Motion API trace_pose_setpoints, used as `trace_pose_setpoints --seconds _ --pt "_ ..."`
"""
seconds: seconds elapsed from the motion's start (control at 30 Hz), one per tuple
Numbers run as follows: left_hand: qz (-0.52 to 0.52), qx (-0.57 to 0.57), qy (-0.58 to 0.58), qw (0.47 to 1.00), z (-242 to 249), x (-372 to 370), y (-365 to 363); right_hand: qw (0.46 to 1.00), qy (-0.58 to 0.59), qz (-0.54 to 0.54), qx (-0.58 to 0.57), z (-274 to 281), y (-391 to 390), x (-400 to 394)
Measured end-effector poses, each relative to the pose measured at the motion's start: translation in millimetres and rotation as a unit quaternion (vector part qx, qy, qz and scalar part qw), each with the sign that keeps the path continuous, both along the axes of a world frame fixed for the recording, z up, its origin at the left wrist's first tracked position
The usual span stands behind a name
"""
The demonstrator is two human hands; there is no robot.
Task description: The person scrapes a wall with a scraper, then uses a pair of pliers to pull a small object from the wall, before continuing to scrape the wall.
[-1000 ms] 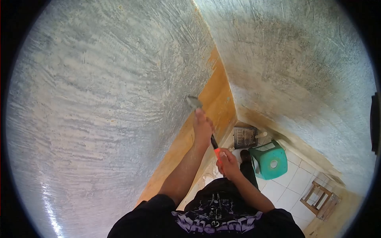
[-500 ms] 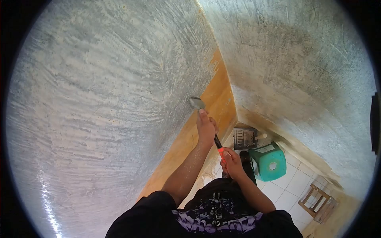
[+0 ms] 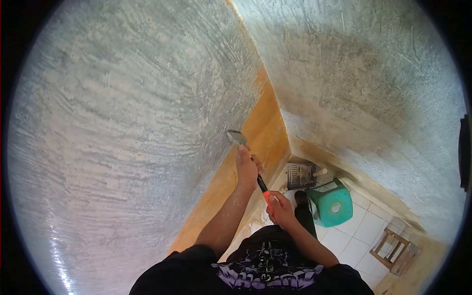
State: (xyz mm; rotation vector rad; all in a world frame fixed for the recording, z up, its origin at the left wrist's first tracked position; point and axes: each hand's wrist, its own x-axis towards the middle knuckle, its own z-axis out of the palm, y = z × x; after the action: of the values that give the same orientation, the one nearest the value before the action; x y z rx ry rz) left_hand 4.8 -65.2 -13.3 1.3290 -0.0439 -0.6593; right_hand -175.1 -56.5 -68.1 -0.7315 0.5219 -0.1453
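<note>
A long-handled scraper (image 3: 262, 185) with a flat metal blade lies across the middle of the head view, its blade at the wall where grey scraped surface meets an orange painted strip (image 3: 265, 129). My left hand (image 3: 247, 167) is wrapped round the shaft just below the blade. Lower down, my right hand (image 3: 281, 209) grips the red and black handle near its end. Rough, streaked grey wall (image 3: 123, 123) fills the left side.
A second stained wall (image 3: 354, 83) meets the first at a corner. Below stand a green plastic stool (image 3: 336, 206), a dark slotted crate (image 3: 301, 175) and a small wooden stool (image 3: 393, 250) on white floor tiles (image 3: 351, 223).
Both hands and the scraper have shifted down and slightly left in view. The blade sits lower along the edge of the orange strip. The view itself has moved slightly.
</note>
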Motion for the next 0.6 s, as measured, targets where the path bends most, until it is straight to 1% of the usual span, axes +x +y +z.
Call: trace_pose_setpoints --seconds 0.07,0.17,0.27,0.3,0.37,0.4,0.47,0.6 --pt "-0.015 -0.004 0.01 1.0 -0.7 3.1 4.7 1.0 -0.006 -0.001 0.0 -0.4 5.0 2.4" --pt "-0.016 0.01 -0.021 1.0 15.8 4.7 -21.2 1.0 0.001 -0.023 0.013 3.9 -12.3 11.9" --pt "0.007 -0.015 0.004 1.0 1.3 -1.0 -6.9 0.999 0.034 0.002 0.015 10.7 -7.0 1.8" --pt "0.001 -0.015 0.012 1.0 1.9 -4.5 -0.7 0.999 0.025 0.015 0.019 10.1 -2.4 -4.6" --pt "-0.007 -0.012 0.025 1.0 4.6 -5.2 11.2 0.999 0.011 0.002 0.03 3.6 1.3 -3.2" --pt "-0.013 -0.009 0.012 1.0 4.7 -1.5 4.2 0.999 0.004 -0.003 0.038 0.4 4.3 -0.5" --pt "-0.018 -0.004 -0.01 1.0 2.2 3.2 -13.5 1.0 0.015 -0.016 0.02 -1.7 -7.8 7.7" --pt "-0.012 -0.012 0.004 1.0 0.1 2.9 -13.2 0.999 0.036 -0.008 -0.013 1.9 -9.3 4.2"
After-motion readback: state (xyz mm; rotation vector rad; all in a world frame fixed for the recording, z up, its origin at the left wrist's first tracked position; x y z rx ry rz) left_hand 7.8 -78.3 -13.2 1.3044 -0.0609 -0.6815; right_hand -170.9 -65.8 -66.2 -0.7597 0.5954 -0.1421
